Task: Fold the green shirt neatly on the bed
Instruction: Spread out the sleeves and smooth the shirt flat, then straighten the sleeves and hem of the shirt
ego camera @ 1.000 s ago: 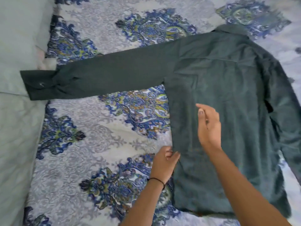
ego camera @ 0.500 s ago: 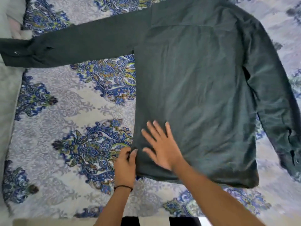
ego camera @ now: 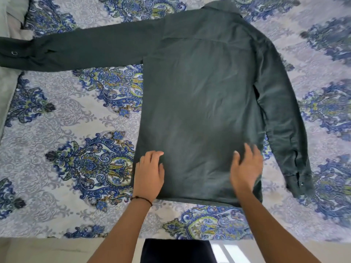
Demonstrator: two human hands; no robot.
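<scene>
While the green shirt [ego camera: 199, 101] lay back-up across the patterned bed [ego camera: 76, 120], with its collar [ego camera: 222, 6] at the far end and its hem [ego camera: 199, 198] nearest us, we had both hands on its lower body. Our left hand [ego camera: 150, 173] rested at the left edge of the cloth, fingers loose and slightly bent, gripping nothing. Our right hand [ego camera: 246, 168] lay near the opposite side, fingers spread flat on the fabric, though blur softened their tips. Neither hand pinched the cloth.

We judged this to be a smoothing press: palms set wide apart flatten and square the panel so that later creases run straight. One sleeve [ego camera: 85, 48] stretched straight out to our left over the bedspread, probably laid that way so it could be brought across cleanly. The other sleeve [ego camera: 281, 114] ran down the right side, its cuff near the hem corner. No fold was made yet, so we took the task to be at its start. The next move probably called for turning one side inward with its sleeve.
</scene>
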